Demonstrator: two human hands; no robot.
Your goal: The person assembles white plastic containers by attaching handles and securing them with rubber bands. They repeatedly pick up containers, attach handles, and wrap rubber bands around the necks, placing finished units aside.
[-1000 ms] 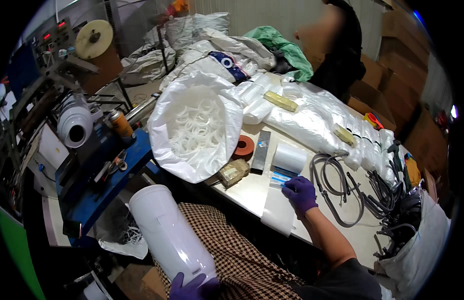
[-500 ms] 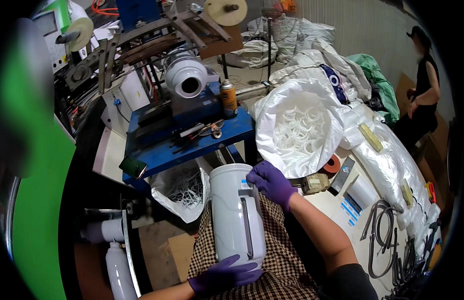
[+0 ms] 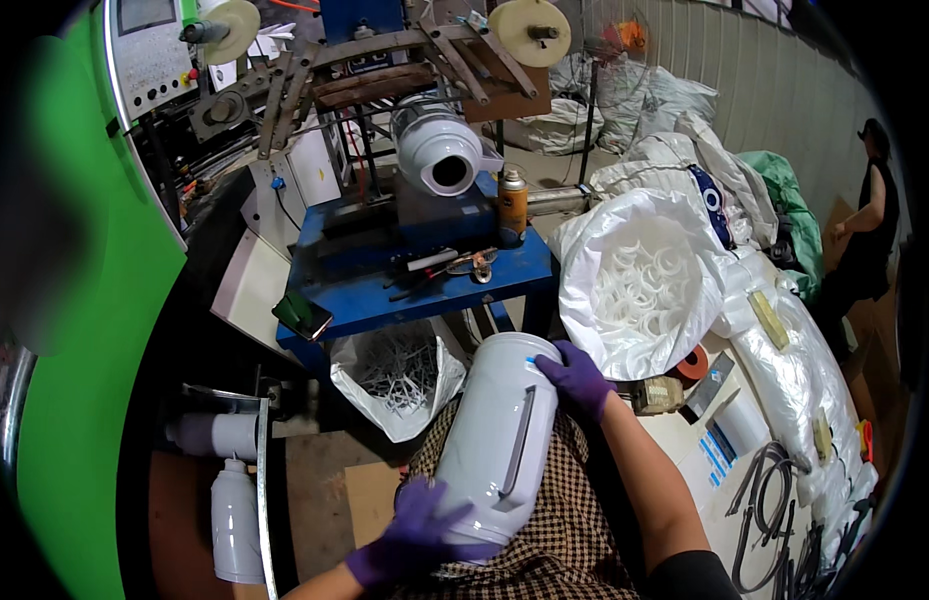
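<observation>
A glossy white jug (image 3: pixel 492 430) with a long vertical handle (image 3: pixel 516 440) on its side lies tilted across my lap, on checked cloth. Its rimmed end points away from me. My right hand (image 3: pixel 576 380), in a purple glove, grips the far right side of the jug just below the rim, beside a small blue sticker (image 3: pixel 532 360). At the near end, my left hand (image 3: pixel 424 528), also gloved in purple, rests against the jug with its fingers spread. The undersides of both hands are partly hidden.
Ahead stands a blue workbench (image 3: pixel 414 300) with pliers, a phone (image 3: pixel 302 316), a spray can (image 3: pixel 512 208) and another white jug (image 3: pixel 442 155). Bags of scraps (image 3: pixel 399 375) and white rings (image 3: pixel 644 285) flank the jug. White bottles (image 3: pixel 236 525) lie left. A person (image 3: pixel 864 225) stands far right.
The jug has tilted, its rimmed end now leaning to the right. My right hand has shifted along the rim side, and the left hand's fingers are more spread. The whole view has turned slightly left.
</observation>
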